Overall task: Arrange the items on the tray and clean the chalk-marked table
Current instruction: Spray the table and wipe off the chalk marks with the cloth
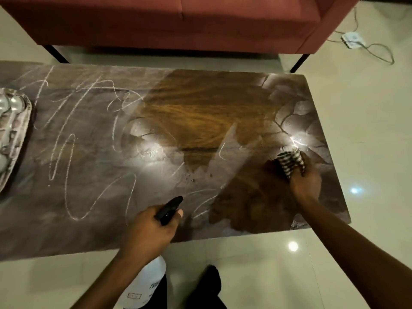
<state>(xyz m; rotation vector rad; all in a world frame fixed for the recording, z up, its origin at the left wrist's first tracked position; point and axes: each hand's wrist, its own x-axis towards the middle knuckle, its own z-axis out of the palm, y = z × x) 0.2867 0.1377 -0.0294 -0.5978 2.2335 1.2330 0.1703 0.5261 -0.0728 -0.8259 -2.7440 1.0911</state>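
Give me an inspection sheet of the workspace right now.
Surface: wooden table, chalk scribbles on its left half, centre and right wiped dark.
Job's things: steel tray at left edge; striped cloth; spray bottle.
Clutter: small crumbs mid-table.
Grips: left hand holds the bottle's trigger head; right hand presses the cloth.
Cables: white power strip with its cord on the floor.
Surroundings: red sofa, glossy tiles.

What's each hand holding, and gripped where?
Left hand: white plastic spray bottle, gripped at its black trigger head. Right hand: bunched black-and-white striped cloth, gripped at its near end, pressed to the brown wooden table.
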